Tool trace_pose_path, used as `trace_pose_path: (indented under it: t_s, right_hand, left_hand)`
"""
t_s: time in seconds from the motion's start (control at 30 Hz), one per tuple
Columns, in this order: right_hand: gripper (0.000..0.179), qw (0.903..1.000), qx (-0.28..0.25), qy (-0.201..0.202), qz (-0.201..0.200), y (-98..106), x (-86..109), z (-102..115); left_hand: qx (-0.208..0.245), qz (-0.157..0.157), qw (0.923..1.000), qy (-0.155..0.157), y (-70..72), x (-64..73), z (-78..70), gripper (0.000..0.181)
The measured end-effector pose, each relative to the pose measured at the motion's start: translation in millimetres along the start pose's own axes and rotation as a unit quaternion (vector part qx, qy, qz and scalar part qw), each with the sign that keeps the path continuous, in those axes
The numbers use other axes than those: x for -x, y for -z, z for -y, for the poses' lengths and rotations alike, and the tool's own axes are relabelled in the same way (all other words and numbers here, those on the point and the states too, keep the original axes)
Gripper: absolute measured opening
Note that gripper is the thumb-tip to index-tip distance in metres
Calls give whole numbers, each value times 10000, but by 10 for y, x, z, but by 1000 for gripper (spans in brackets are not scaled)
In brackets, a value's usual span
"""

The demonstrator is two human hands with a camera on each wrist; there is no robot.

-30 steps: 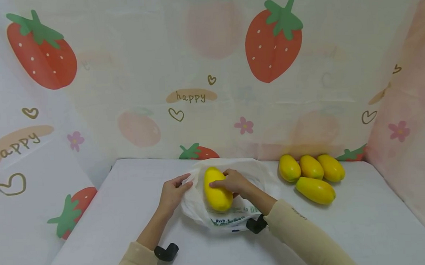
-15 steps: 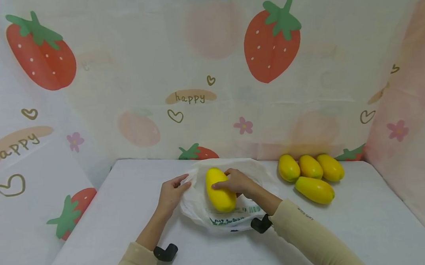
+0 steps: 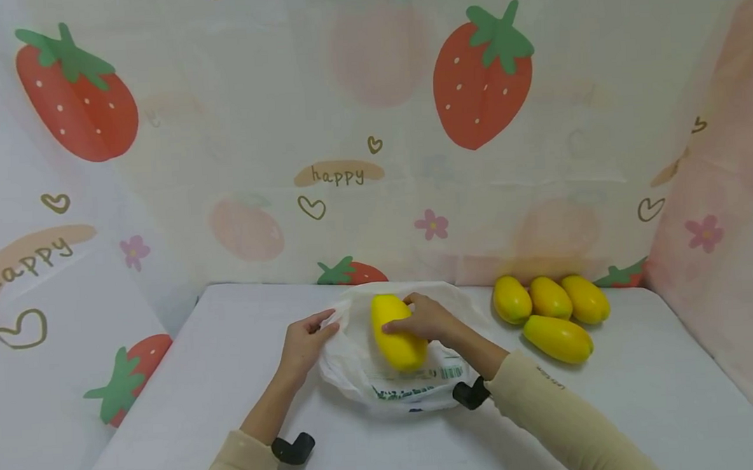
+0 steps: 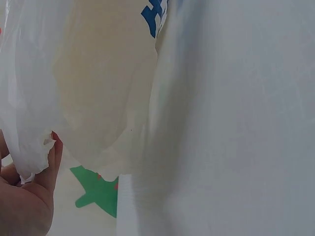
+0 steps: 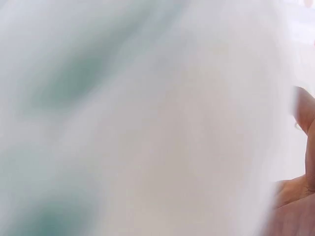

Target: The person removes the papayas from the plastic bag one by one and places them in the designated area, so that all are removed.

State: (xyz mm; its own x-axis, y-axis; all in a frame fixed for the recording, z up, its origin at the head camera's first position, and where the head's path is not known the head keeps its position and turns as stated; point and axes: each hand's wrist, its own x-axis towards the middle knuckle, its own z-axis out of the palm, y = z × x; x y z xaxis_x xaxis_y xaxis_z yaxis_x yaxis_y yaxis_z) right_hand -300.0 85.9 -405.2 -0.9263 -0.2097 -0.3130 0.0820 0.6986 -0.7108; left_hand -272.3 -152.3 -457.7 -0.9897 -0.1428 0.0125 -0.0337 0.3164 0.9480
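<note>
In the head view my right hand (image 3: 427,318) grips a yellow papaya (image 3: 396,339), thumb across its near side. The fruit is over the opening of a white plastic bag (image 3: 351,376) with green print and a barcode. My left hand (image 3: 304,347) pinches the bag's left rim between thumb and fingers. Up close in the left wrist view, the crumpled edge of the bag (image 4: 34,88) lies between the fingers of that hand (image 4: 24,206). Blurred bag film fills most of the right wrist view, with part of my right hand (image 5: 307,147) at its right edge.
Right of the bag, several more yellow papayas lie grouped, the front one (image 3: 558,339) on its side before a row at the back. The white table (image 3: 373,452) ends at a strawberry-patterned curtain (image 3: 389,227). Black wrist mounts (image 3: 294,449) show at both cuffs.
My right hand has shifted a little to the right with the papaya, and its forearm has drawn right too. The left hand keeps its place on the bag's rim.
</note>
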Motion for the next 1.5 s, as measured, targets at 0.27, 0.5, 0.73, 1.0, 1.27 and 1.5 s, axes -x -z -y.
trace_pose_path:
  t_s: [0.27, 0.5, 0.73, 1.0, 1.27, 1.5]
  right_hand:
    - [76, 9995, 305, 72, -91, 82, 9, -24]
    - [76, 9989, 448, 141, -67, 141, 57, -39]
    - [78, 9980, 589, 237, -57, 169, 79, -60]
    - [78, 9960, 782, 409, -115, 213, 123, -87]
    - [80, 9942, 842, 638, -191, 293, 183, -124]
    - [86, 9947, 766, 633, -272, 421, 238, -152]
  left_hand:
    - [-57, 17, 10000, -12, -10, -2, -11, 38]
    - [5, -4, 10000, 46, -14, 20, -25, 38]
    - [124, -5, 9999, 5, 1, 28, -19, 37]
    - [28, -37, 10000, 20, -1, 19, -3, 37]
    - [6, -18, 10000, 54, -3, 25, 27, 37]
    - [-5, -8, 10000, 91, -4, 22, 21, 37]
